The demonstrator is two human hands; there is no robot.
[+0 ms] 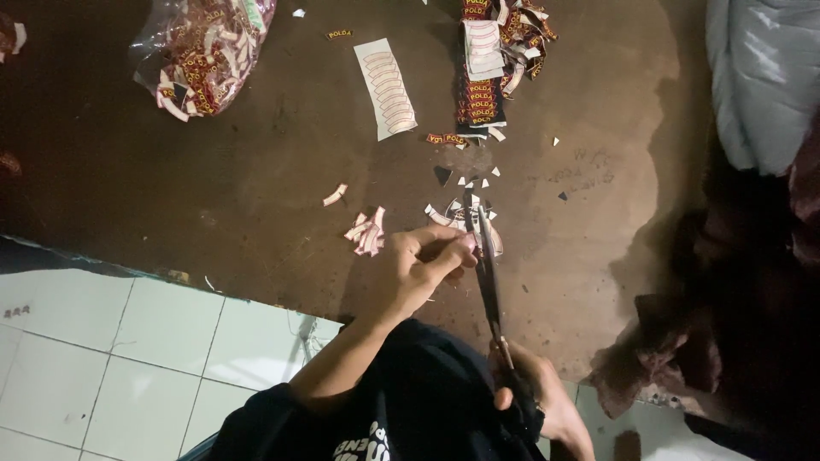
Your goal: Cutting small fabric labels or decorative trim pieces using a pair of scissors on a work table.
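Note:
My right hand [534, 388] grips the handles of a pair of long dark scissors [488, 269] whose blades point away from me. My left hand [424, 265] pinches a small curved label piece [465, 220] at the blade tips, fingers closed on it. Small white and dark offcuts [474, 181] lie just beyond the blades. A little heap of cut curved pieces [367, 232] rests left of my left hand on the brown floor [213, 188].
A white sheet of curved labels [386, 88] and a stack of dark label strips [483, 77] lie farther out. A clear bag of labels [205, 51] is at far left. White tiles [102, 341] lie near left; cloth bundles [760, 77] at right.

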